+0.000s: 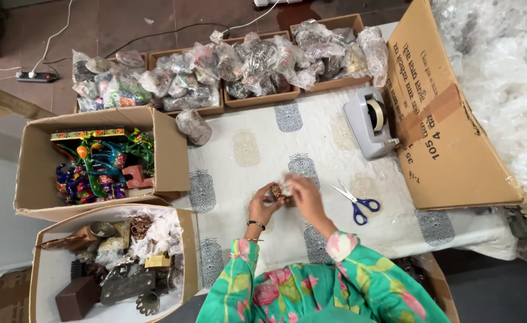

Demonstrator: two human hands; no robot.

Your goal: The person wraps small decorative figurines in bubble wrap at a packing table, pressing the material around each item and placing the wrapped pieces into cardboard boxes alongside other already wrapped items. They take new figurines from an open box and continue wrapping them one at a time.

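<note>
Your left hand [262,206]: at centre frame, fingers curled around a small brown ornament [277,192], cupping it from the left.
Your right hand [306,194]: fingers closed on the same ornament from the right, pressing a bit of clear wrap against it; you hold it between both hands just above the printed cloth [257,149], likely to keep the wrap tight.
Scissors [355,202]: one blue-handled pair, just right of your right hand, within easy reach.
Tape dispenser [368,122]: one grey unit, upper right of centre, also near to hand.
Wrapped pieces [239,66]: many, too crowded to count, filling four shallow trays along the top of the frame; one wrapped bundle [193,127] lies alone on the cloth.
Left boxes: two; the upper box [36,161] holds bright painted figures, the lower box [45,263] holds dark metal items.
Flat carton [448,119]: one, at right, beside a heap of clear wrap [508,78].
</note>
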